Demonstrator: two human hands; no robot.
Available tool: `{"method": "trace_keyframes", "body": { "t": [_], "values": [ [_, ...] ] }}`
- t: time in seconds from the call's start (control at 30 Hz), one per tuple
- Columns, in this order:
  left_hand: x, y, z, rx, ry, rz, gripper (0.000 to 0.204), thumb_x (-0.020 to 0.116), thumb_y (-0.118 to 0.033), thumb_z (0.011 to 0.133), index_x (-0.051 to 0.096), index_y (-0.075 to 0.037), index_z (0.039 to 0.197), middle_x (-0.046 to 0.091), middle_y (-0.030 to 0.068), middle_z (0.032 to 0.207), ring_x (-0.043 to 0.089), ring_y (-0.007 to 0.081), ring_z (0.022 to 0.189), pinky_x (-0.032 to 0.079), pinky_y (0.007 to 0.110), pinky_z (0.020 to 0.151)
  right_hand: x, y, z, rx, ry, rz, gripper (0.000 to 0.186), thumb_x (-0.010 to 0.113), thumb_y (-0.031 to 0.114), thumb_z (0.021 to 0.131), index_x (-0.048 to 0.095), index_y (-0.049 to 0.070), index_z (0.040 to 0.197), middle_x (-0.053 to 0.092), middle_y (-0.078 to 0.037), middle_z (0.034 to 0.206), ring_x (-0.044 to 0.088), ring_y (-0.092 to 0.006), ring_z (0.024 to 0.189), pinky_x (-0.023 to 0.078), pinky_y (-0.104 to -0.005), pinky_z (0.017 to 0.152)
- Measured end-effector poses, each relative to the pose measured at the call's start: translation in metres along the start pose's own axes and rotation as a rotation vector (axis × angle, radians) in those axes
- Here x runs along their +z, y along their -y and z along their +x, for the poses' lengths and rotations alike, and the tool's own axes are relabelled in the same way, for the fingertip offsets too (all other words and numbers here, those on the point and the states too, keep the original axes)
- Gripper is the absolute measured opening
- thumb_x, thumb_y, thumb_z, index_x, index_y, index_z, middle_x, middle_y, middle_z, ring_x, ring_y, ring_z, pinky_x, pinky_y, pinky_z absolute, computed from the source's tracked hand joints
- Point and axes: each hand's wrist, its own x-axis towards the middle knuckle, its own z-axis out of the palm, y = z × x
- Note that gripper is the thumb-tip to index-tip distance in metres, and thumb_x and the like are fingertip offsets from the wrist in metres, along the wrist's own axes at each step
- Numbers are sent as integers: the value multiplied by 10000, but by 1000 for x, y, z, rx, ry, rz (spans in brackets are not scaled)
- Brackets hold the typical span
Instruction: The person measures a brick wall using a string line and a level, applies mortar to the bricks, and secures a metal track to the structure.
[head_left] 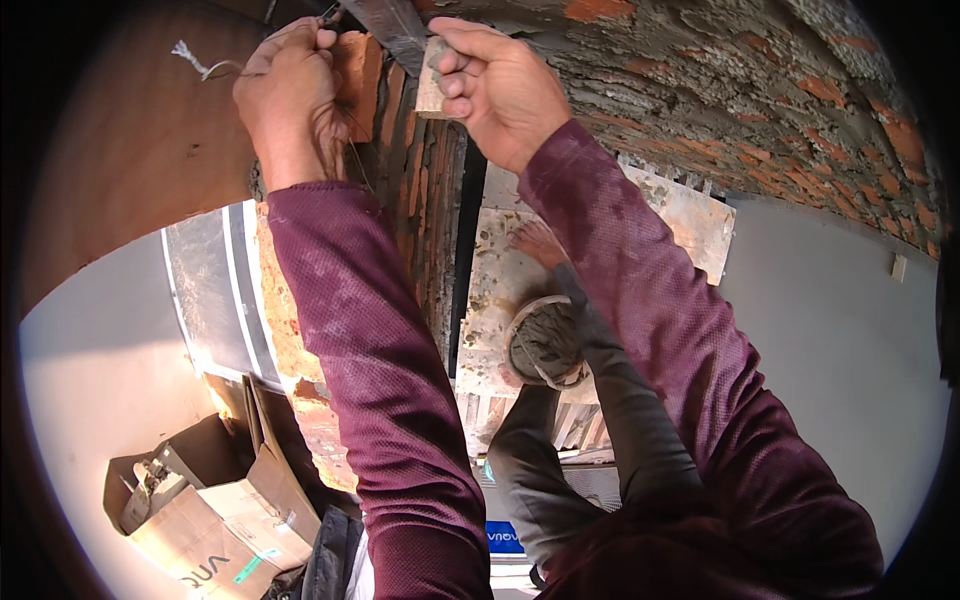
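Observation:
My left hand (292, 98) is closed at the top of the view, beside an orange brick (360, 82). From its fingers a thin string (206, 70) with a frayed white end sticks out to the left. Just beyond the fingertips is a small dark thing that I cannot make out. My right hand (505, 95) grips a short wooden block (431, 82), pale and smeared with grey mortar. The block stands near the narrow brick edge of the wall (412, 190), below a grey bar (385, 30).
A rough brick wall (740, 110) smeared with mortar fills the upper right. By my legs, a bucket of mortar (545, 340) stands on a splattered board (490, 290), with a bare foot (538, 243) nearby. An open cardboard box (235, 510) lies lower left, and a brown panel (130, 150) upper left.

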Motion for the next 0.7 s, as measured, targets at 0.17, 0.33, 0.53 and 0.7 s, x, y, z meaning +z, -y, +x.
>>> {"method": "trace_keyframes", "body": {
  "t": [0.17,0.33,0.53,0.7],
  "values": [
    [-9,-3,7,110,93,357,95,605,-86,911,655,-7,923,629,11,741,495,37,576,346,180,463,-4,2,0,-42,-5,-99,286,495,71,910,554,-42,1165,577,-56,755,488,-85,567,391,-219,454],
    [-16,13,36,238,148,324,89,604,-94,912,666,-32,925,634,9,750,507,33,613,352,175,488,9,10,-1,-53,32,-312,392,523,151,921,523,-6,1280,606,-35,795,531,-88,608,419,-210,516],
    [-25,9,52,-97,151,85,130,591,-123,924,670,-26,957,649,6,768,506,27,612,359,173,483,-3,6,4,-100,39,-269,386,523,117,914,502,-15,1276,590,-21,775,511,-65,583,404,-190,481],
    [-11,-8,23,318,197,710,167,588,-144,929,675,-4,955,666,12,773,500,30,611,383,169,550,-6,3,-7,-136,9,-316,291,534,83,885,583,-48,1141,587,-40,745,516,-62,575,410,-196,464]
  ]
}}
